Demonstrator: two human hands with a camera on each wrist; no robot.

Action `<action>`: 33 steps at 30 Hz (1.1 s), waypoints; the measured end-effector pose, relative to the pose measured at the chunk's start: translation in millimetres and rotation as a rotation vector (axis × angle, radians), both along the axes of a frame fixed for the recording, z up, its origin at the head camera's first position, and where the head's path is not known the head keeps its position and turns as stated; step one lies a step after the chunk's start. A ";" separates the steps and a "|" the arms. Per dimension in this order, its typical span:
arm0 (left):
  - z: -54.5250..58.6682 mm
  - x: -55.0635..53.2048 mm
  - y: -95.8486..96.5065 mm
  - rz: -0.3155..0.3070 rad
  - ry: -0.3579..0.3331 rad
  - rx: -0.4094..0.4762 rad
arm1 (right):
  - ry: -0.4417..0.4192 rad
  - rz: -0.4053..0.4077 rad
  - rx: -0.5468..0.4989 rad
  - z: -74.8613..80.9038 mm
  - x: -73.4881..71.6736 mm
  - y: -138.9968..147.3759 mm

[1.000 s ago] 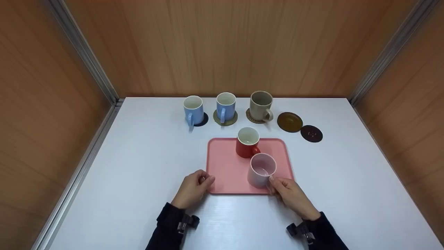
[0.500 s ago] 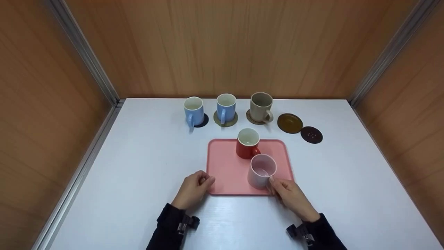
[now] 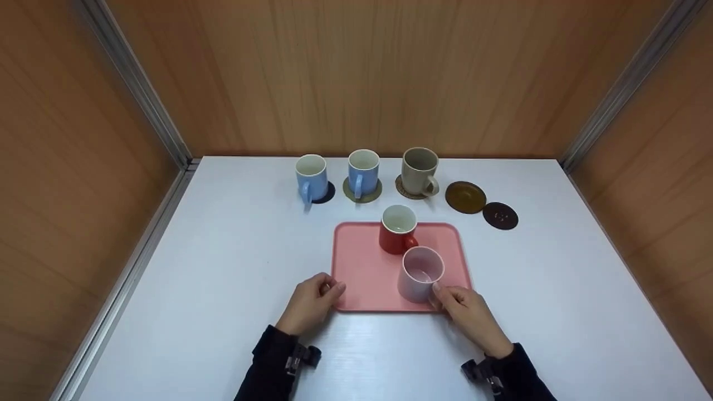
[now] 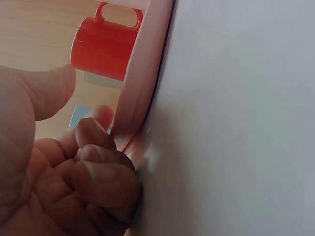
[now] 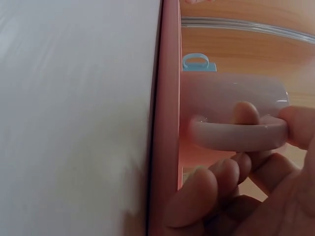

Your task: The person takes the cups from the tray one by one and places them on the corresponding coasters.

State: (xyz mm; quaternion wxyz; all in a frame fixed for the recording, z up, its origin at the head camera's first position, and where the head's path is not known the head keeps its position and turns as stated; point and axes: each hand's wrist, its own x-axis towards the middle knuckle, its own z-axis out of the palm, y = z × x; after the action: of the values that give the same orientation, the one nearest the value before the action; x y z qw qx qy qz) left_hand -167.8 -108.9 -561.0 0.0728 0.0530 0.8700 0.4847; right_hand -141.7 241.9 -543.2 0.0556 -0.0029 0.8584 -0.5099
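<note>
A pale pink mug (image 3: 418, 281) stands at the front right of the pink tray (image 3: 365, 278). My right hand (image 3: 470, 312) holds its handle; in the right wrist view a fingertip pokes through the handle (image 5: 241, 136) and the thumb lies at the rim. Behind it on the tray is a red mug (image 3: 394, 236), white inside, its handle turned towards the pale pink one. At the tray's front left corner rests my left hand (image 3: 312, 303). Its fingers are loosely curled against the outer edge, and the thumb is apart from them in the left wrist view.
Two light blue mugs (image 3: 311, 181) and a beige mug (image 3: 419, 172) stand in a row at the back, on or partly on coasters. Right of them lie a brown coaster (image 3: 465, 197) and a dark coaster (image 3: 500, 215). Wooden panels (image 3: 356, 72) wall the white table.
</note>
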 end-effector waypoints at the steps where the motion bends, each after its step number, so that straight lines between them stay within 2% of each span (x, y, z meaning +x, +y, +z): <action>1: 0.1 0.0 -0.1 0.002 -0.002 0.001 | -0.004 0.005 -0.004 0.0 -0.2 0.2; 13: 0.0 -0.4 -0.8 -0.004 0.025 -0.004 | -0.109 0.024 -0.054 5.3 1.7 0.7; 18: -0.1 -0.5 0.0 0.004 0.022 -0.002 | -0.096 0.008 0.024 12.1 4.2 -0.1; 27: -1.6 -0.8 0.7 -0.004 0.044 -0.015 | -0.082 0.047 0.092 18.0 4.5 1.2; 30: -2.2 -0.7 0.4 -0.005 0.040 -0.012 | -0.045 0.044 0.141 18.8 3.1 0.7; 33: -2.2 -0.4 0.6 -0.001 0.029 -0.009 | -0.025 0.046 0.137 18.2 1.6 0.4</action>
State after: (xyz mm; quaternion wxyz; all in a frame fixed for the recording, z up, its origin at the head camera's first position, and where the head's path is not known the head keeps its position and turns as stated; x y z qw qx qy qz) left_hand -168.2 -108.3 -563.3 0.0607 0.0601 0.8732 0.4798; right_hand -140.2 242.4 -525.0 0.0778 -0.0125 0.8903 -0.4485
